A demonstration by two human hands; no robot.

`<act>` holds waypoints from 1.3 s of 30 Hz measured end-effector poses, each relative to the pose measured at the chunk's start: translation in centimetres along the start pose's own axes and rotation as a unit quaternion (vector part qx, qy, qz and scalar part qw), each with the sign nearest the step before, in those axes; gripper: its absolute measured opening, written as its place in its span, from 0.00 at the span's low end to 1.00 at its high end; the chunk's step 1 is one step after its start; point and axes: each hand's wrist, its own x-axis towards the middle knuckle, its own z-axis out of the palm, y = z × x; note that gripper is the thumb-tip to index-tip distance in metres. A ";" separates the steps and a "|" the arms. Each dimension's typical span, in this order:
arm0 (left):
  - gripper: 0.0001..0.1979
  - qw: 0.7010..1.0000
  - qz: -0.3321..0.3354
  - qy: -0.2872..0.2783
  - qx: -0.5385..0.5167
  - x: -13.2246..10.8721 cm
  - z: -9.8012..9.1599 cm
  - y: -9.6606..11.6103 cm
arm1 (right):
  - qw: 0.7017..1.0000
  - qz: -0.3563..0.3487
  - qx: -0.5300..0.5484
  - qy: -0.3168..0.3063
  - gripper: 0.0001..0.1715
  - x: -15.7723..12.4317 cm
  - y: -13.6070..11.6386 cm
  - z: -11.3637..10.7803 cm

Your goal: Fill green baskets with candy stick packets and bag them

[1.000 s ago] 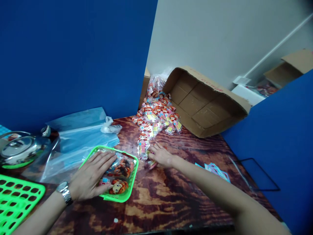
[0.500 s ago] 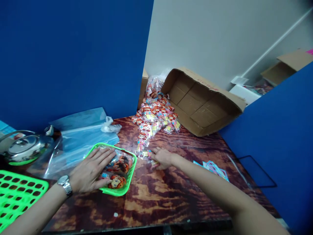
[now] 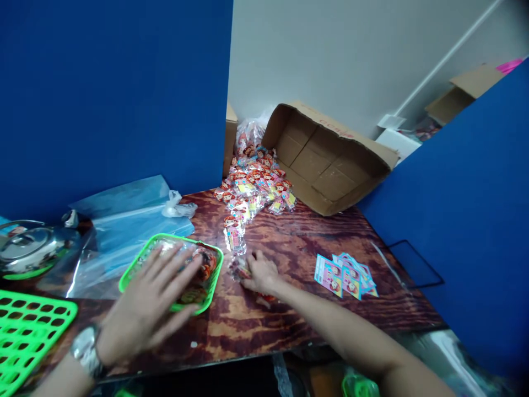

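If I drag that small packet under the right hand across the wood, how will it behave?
The packet looks flat in glossy clear wrap, so it probably slides easily and weighs little. Being soft film, it may crinkle or flex under the right hand rather than stay stiff.

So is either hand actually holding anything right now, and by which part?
The right hand lies over small toy packets on the table; the grip cannot be told. The left hand is spread open over the green basket, holding nothing.

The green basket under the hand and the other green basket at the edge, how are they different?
The small green basket is full of packets and lies under the left hand. The big green basket at the left edge shows nothing in it, untouched and cut off by the picture. Both are bright green plastic on the table.
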 end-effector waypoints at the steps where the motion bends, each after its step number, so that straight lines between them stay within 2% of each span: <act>1: 0.37 0.999 0.011 0.008 -0.034 -0.2 -0.1 1.9 | 1.000 -0.008 -0.018 0.009 0.31 -0.4 -0.3 0.4; 2: 0.36 0.997 0.025 0.020 -0.074 -0.4 0.2 3.8 | 0.999 -0.023 -0.035 0.012 0.30 -0.8 -0.5 0.7; 4: 0.36 0.987 0.062 0.007 -0.149 -1.1 1.8 7.2 | 0.997 -0.059 -0.059 0.001 0.29 -1.6 -0.3 0.6; 6: 0.35 0.979 0.027 -0.009 -0.203 -1.7 4.7 9.7 | 0.993 -0.100 -0.067 -0.019 0.32 -2.4 0.1 0.1; 7: 0.35 0.974 -0.025 -0.007 -0.224 -1.8 6.4 10.6 | 0.989 -0.127 -0.071 -0.021 0.34 -2.8 0.3 -0.1; 9: 0.35 0.955 -0.174 0.043 -0.238 -1.8 9.8 11.8 | 0.978 -0.185 -0.093 -0.007 0.37 -3.6 0.4 -0.3; 10: 0.36 0.942 -0.225 0.063 -0.240 -1.7 11.3 12.1 | 0.971 -0.212 -0.108 0.005 0.38 -3.9 0.3 -0.2; 12: 0.39 0.930 -0.260 0.080 -0.246 -1.3 13.9 12.4 | 0.960 -0.245 -0.133 0.022 0.38 -4.5 0.2 0.2; 15: 0.38 0.928 -0.254 0.076 -0.263 -0.7 16.2 12.2 | 0.959 -0.250 -0.127 0.029 0.40 -5.2 0.5 0.8; 18: 0.37 0.921 -0.246 0.071 -0.294 -0.3 17.0 11.6 | 0.966 -0.233 -0.111 0.021 0.47 -5.7 2.0 0.6; 19: 0.37 0.918 -0.244 0.068 -0.306 -0.2 17.0 11.4 | 0.968 -0.224 -0.111 0.014 0.46 -5.8 2.6 0.4; 23: 0.38 0.913 -0.232 0.067 -0.330 0.0 16.8 10.7 | 0.976 -0.196 -0.090 -0.040 0.26 -6.3 4.2 0.0; 24: 0.38 0.913 -0.229 0.070 -0.331 -0.1 16.7 10.6 | 0.977 -0.196 -0.072 -0.050 0.24 -6.4 4.3 0.0; 28: 0.40 0.915 -0.228 0.069 -0.326 -0.7 16.5 10.2 | 0.979 -0.196 -0.010 -0.056 0.32 -6.5 3.9 0.5; 32: 0.42 0.914 -0.232 0.059 -0.327 -1.2 16.3 10.0 | 0.980 -0.194 -0.012 -0.041 0.39 -6.5 3.8 0.8; 36: 0.41 0.916 -0.233 0.061 -0.321 -1.3 16.4 10.1 | 0.976 -0.216 -0.015 -0.028 0.41 -6.8 4.6 0.8; 39: 0.41 0.919 -0.225 0.055 -0.319 -1.4 16.5 10.1 | 0.965 -0.259 -0.029 -0.007 0.36 -7.0 5.2 1.1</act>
